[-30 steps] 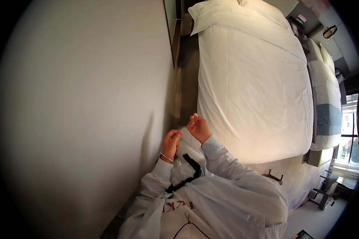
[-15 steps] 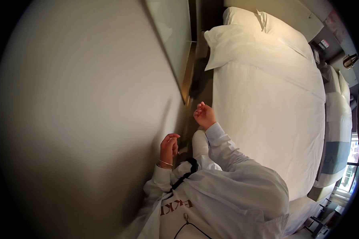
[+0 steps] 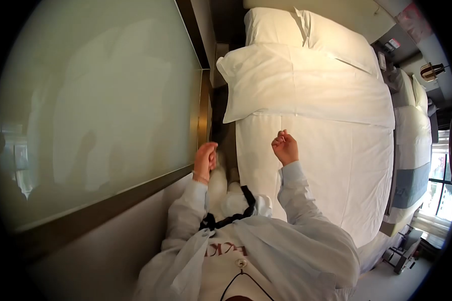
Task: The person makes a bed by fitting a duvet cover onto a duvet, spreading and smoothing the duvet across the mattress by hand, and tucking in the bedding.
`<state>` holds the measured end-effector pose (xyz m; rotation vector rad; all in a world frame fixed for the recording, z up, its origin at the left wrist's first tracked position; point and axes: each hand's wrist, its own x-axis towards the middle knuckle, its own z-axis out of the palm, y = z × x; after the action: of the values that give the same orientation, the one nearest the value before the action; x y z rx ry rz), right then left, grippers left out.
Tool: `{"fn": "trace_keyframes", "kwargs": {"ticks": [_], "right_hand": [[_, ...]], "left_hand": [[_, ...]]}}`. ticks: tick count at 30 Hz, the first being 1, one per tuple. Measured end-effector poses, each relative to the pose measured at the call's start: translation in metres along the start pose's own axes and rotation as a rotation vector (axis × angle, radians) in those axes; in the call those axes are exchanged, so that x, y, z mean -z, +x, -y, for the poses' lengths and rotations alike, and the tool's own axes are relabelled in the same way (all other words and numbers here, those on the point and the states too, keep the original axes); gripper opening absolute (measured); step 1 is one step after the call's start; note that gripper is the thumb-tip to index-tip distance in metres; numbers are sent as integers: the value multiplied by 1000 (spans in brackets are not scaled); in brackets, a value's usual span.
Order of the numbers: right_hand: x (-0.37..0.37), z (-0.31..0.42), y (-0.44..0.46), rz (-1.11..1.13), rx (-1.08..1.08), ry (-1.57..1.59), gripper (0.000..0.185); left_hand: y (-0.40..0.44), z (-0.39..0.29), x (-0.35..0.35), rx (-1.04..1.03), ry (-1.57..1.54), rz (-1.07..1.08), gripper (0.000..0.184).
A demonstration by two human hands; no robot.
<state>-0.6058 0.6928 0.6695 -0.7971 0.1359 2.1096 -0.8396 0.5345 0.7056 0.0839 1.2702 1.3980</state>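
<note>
Both of my hands are raised in front of my body, with loosely curled fingers and no object visible in either. My left hand (image 3: 205,159) is beside the lower edge of the glass panel (image 3: 120,100), a thin band around its wrist. My right hand (image 3: 285,148) appears over the near part of the white bed (image 3: 321,165), fingertips bent inward. A black strap (image 3: 231,218) lies across my waist, over light clothing.
White pillows (image 3: 273,27) stand at the bed's head. Beyond it is a second bed with a blue-grey band (image 3: 411,186), near a bright window (image 3: 439,173). A narrow dark floor gap (image 3: 229,145) runs between panel and bed.
The view has shifted forward along the bed, and the glass panel now fills much of the left side. My hands are farther apart, the right one now over the bed.
</note>
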Motion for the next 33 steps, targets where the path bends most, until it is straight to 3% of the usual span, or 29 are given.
{"fn": "trace_keyframes", "kwargs": {"ticks": [5, 9, 12, 15, 16, 18, 19, 21, 22, 24, 25, 27, 31, 32, 33], "right_hand": [[0, 27, -6, -19, 88, 24, 10], [0, 40, -4, -115, 164, -91, 10], [8, 26, 29, -279, 180, -104, 29], [47, -4, 93, -248, -68, -102, 37], [49, -19, 119, -384, -164, -198, 41], [53, -51, 170, -476, -375, -275, 39], [51, -63, 191, -528, -454, -322, 39], [59, -93, 235, -607, -396, -472, 42], [55, -101, 252, -615, -411, -468, 42], [45, -110, 281, -757, -320, -364, 46], [46, -111, 290, -761, -325, -363, 46], [45, -118, 295, -753, -191, -657, 49], [55, -120, 288, -775, -218, -625, 45], [52, -122, 283, -780, -227, -625, 45], [43, -126, 277, -720, -124, -743, 39]], "left_hand": [[142, 13, 5, 30, 166, -146, 21], [243, 17, 15, 118, 158, -48, 27], [336, 26, 26, 203, 329, -127, 36], [417, 19, 22, 49, 440, -233, 35], [448, 10, 28, 56, 443, -239, 35], [504, -10, 36, -287, 1065, -264, 34], [522, -15, 35, -265, 1066, -273, 34], [558, -39, 29, -279, 771, -340, 38], [572, -48, 21, -265, 778, -349, 38], [602, -54, 5, 12, 618, -399, 47], [616, -56, 2, 17, 619, -402, 47], [638, -57, -5, 139, 859, -274, 55], [657, -62, -17, 69, 889, -199, 55], [676, -55, -1, -7, 641, -285, 49], [677, -68, 7, 2, -226, -241, 44]]}}
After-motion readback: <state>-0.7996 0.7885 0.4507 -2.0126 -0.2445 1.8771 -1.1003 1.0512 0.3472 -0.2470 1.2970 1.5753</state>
